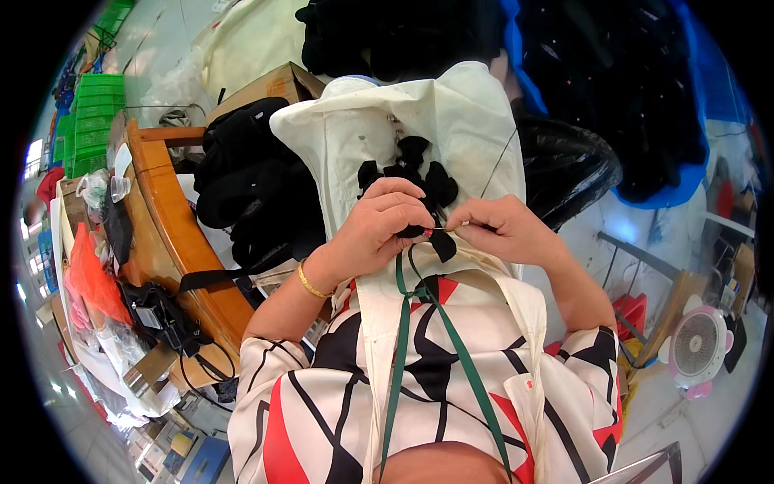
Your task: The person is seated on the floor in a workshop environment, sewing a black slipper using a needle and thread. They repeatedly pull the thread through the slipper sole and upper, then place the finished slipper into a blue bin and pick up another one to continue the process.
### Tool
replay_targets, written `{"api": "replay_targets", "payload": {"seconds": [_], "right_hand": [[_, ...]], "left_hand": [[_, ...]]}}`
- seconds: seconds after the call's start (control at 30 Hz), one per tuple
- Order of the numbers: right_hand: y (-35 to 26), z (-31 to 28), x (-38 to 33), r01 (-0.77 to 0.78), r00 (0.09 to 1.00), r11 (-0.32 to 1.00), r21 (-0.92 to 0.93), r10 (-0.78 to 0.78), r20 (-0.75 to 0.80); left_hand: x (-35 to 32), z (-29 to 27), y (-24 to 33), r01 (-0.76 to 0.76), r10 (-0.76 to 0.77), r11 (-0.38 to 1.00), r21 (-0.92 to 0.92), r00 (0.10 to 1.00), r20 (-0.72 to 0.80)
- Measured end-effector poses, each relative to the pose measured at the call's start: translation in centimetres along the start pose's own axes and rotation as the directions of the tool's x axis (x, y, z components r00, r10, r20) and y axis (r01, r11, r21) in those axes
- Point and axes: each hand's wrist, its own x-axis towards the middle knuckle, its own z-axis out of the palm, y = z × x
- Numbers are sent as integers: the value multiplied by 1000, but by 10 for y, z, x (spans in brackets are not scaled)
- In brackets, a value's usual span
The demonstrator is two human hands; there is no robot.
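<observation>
My left hand (pixel 376 226), with a yellow bracelet at the wrist, is closed on a small black fabric piece (pixel 443 245) whose end hangs below the fingers. Close beside it, the fingertips of my right hand (pixel 509 231) pinch a thin, light needle (pixel 440 231) that points toward the black fabric. A dark thread (pixel 501 161) runs up and away above the right hand. Several more black fabric pieces (pixel 413 153) lie just beyond my hands on a cream cloth (pixel 330 121) over my lap. Green straps (pixel 403 323) hang down my front.
At the left stands a wooden frame (pixel 173 210) with black items (pixel 262 177) heaped beside it. Green crates (pixel 95 125) are farther left. A blue-edged bag (pixel 701 137) full of black goods lies at far right, near a black plastic bag (pixel 572 161) and a fan (pixel 695 345).
</observation>
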Motion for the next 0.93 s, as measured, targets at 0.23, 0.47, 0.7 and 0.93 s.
{"api": "replay_targets", "payload": {"seconds": [0.23, 0.47, 0.7, 0.93], "right_hand": [[7, 0, -2, 91, 996, 994, 56, -92, 16], [5, -1, -1, 104, 993, 987, 125, -111, 46], [12, 12, 0, 102, 992, 965, 240, -118, 49], [13, 18, -4, 98, 990, 948, 303, -124, 65]], "left_hand": [[-2, -1, 2, -27, 27, 1000, -2, 1000, 1], [-1, -2, 4, -45, 45, 998, -32, 999, 2], [-1, 3, 11, -20, 10, 979, -203, 999, -49], [-6, 6, 9, 0, -19, 958, -286, 998, -65]]}}
